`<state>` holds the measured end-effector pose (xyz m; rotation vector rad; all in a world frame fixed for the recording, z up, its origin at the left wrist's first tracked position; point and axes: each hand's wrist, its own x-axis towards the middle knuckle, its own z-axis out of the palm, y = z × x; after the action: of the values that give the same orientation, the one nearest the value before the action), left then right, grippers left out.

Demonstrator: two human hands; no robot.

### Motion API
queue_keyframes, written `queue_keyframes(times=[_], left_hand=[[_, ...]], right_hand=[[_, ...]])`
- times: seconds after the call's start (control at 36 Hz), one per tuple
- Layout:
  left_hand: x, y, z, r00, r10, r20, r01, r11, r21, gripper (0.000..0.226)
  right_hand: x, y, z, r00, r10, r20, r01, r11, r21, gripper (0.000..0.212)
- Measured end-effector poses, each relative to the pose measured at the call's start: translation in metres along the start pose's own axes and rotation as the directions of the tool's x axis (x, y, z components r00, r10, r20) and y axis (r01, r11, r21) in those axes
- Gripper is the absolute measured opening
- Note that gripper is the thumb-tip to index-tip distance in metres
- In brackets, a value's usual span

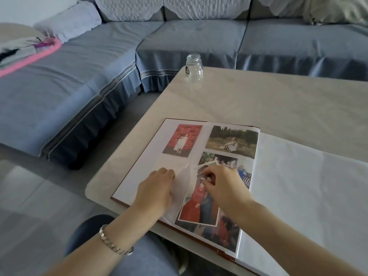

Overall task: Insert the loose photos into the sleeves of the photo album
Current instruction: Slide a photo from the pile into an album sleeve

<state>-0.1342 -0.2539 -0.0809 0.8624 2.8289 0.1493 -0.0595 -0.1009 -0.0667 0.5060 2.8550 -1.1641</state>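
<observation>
The photo album (143,162) lies open on the beige table (258,100), its left page holding several photos. A clear film sheet (182,188) is peeled up from that page near its lower middle. My left hand (157,188) rests on the page with its fingertips at the lifted film. My right hand (221,186) pinches the top edge of a loose photo of people in red (199,208), which lies tilted on the page beside the film. The right page (298,196) is blank white.
An empty clear glass jar (194,67) stands at the table's far left corner. A blue sofa (179,36) wraps around the back and left. A pink-edged cushion (29,50) lies on the sofa at far left. My knees sit under the table's near edge.
</observation>
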Motion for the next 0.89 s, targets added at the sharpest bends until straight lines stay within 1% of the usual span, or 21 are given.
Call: queue_keyframes(times=[0.06, 0.11, 0.17, 0.25, 0.33, 0.47, 0.53, 0.61, 0.67, 0.78, 0.83, 0.89], left_hand=[[0.001, 0.003, -0.002, 0.997, 0.014, 0.077, -0.018, 0.998, 0.053, 0.05], [0.001, 0.004, -0.004, 0.997, 0.011, 0.076, -0.015, 0.999, 0.045, 0.055], [0.0, 0.003, -0.005, 1.0, -0.021, 0.014, 0.022, 0.999, -0.042, 0.048], [-0.002, -0.002, -0.004, 0.993, -0.08, -0.088, 0.067, 0.987, -0.149, 0.035], [-0.005, -0.006, -0.004, 0.979, -0.1, -0.178, 0.072, 0.985, -0.158, 0.019], [-0.009, -0.009, -0.005, 0.973, -0.078, -0.218, 0.042, 0.985, -0.166, 0.017], [-0.011, -0.009, -0.006, 0.976, -0.061, -0.208, 0.031, 0.989, -0.143, 0.017], [-0.016, -0.011, -0.003, 0.994, -0.032, -0.104, 0.021, 0.995, -0.102, 0.025], [-0.017, -0.013, -0.002, 0.997, -0.05, -0.054, 0.045, 0.994, -0.102, 0.021], [-0.017, -0.017, -0.002, 0.993, -0.098, -0.063, 0.087, 0.984, -0.157, 0.016], [-0.017, -0.018, -0.002, 0.993, -0.088, -0.075, 0.071, 0.975, -0.209, 0.014], [-0.016, -0.019, 0.0, 0.995, -0.058, -0.079, 0.035, 0.963, -0.266, 0.013]], right_hand=[[0.0, -0.001, -0.001, 1.0, -0.006, 0.015, 0.006, 1.0, 0.019, 0.02], [0.001, -0.001, -0.001, 0.999, -0.029, 0.027, 0.028, 0.999, 0.043, 0.022], [0.002, -0.001, 0.0, 0.997, -0.051, 0.051, 0.047, 0.996, 0.074, 0.022], [0.004, 0.0, 0.003, 0.996, -0.043, 0.081, 0.033, 0.992, 0.118, 0.022], [0.01, -0.001, 0.008, 0.998, -0.036, 0.061, 0.028, 0.99, 0.135, 0.024], [0.02, -0.008, 0.021, 0.999, 0.022, -0.031, -0.015, 0.98, 0.198, 0.024], [0.02, -0.01, 0.027, 0.998, 0.021, -0.055, -0.01, 0.982, 0.19, 0.022], [0.016, -0.011, 0.037, 0.997, -0.002, -0.08, 0.014, 0.987, 0.16, 0.023], [0.013, -0.01, 0.043, 0.995, -0.019, -0.093, 0.033, 0.989, 0.148, 0.024], [0.009, -0.014, 0.054, 0.995, -0.023, -0.096, 0.042, 0.98, 0.196, 0.027], [0.009, -0.019, 0.058, 0.998, 0.005, -0.067, 0.01, 0.972, 0.233, 0.026], [0.012, -0.023, 0.058, 0.999, 0.041, -0.008, -0.037, 0.961, 0.273, 0.025]])
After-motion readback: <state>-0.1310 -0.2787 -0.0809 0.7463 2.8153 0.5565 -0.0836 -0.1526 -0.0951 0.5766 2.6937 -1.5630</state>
